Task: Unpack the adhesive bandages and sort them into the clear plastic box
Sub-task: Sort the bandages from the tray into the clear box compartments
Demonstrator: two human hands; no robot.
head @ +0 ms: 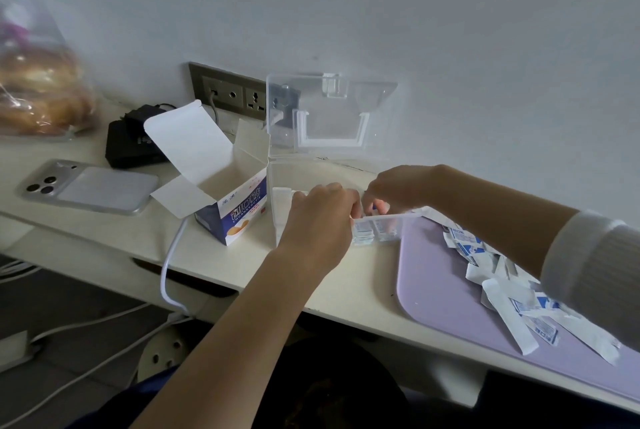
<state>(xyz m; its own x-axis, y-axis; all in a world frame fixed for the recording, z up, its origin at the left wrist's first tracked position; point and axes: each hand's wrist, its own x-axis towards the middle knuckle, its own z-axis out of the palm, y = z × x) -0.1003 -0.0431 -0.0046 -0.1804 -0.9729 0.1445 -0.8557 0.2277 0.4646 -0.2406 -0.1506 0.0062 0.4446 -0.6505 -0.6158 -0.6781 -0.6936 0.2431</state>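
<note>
The clear plastic box [391, 220] stands on the desk with its lid [329, 109] swung up against the wall. Wrapped adhesive bandages [372, 231] stand packed inside it, visible through the front wall. My left hand [320, 217] rests over the box's left part, fingers curled down onto the bandages. My right hand [398, 187] reaches in from the right, fingertips pinched among the bandages. To the right a loose pile of bandages [512, 286] lies on a lilac mat [443, 286]. The opened blue-and-white bandage carton [235, 217] stands left of the box.
A silver phone [90, 186] lies face down at the left. Behind it sit a black charger block [133, 141] and a wall socket panel [239, 94]. A bagged loaf of bread [38, 89] is far left. White cables [166, 272] hang over the desk's front edge.
</note>
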